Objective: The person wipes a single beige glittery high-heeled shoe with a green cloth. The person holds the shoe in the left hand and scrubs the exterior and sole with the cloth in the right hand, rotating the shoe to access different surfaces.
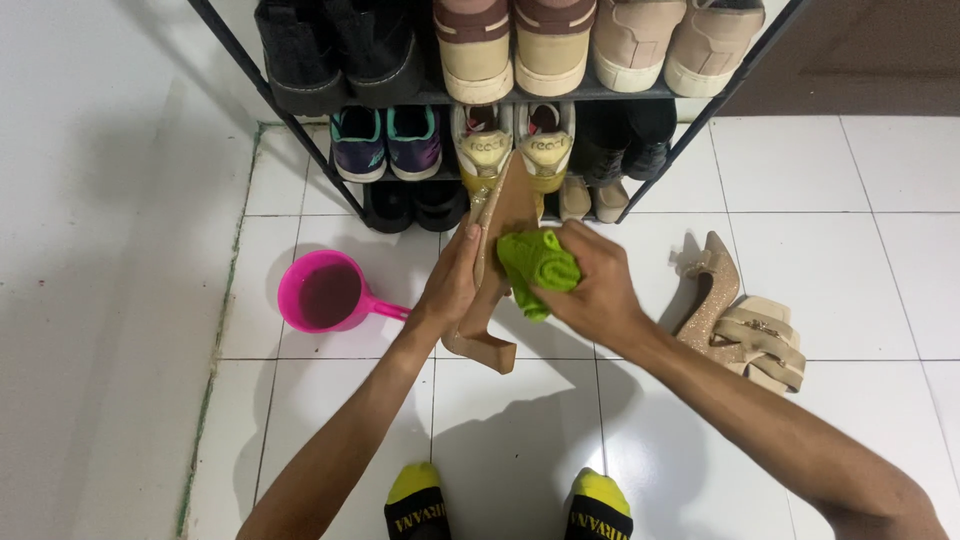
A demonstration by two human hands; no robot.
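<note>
Now the left hand [452, 285] grips a tan heeled shoe [497, 262] at the middle, and the right hand [597, 283] squeezes a green cloth [538, 265] on it. At 9 o'clock sits a pink scoop [328, 292].

no packages, signs or screens; heel-tab labels on cream sneakers [513, 140]

Green cloth [538, 262] soft; tan heel [497, 262] matt; tiles [520, 430] glossy.

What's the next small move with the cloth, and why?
Probably slide the green cloth down the tan heeled shoe toward its block heel. The right hand presses the cloth near the middle while the left hand steadies the shoe; the heel end lies uncovered.
</note>
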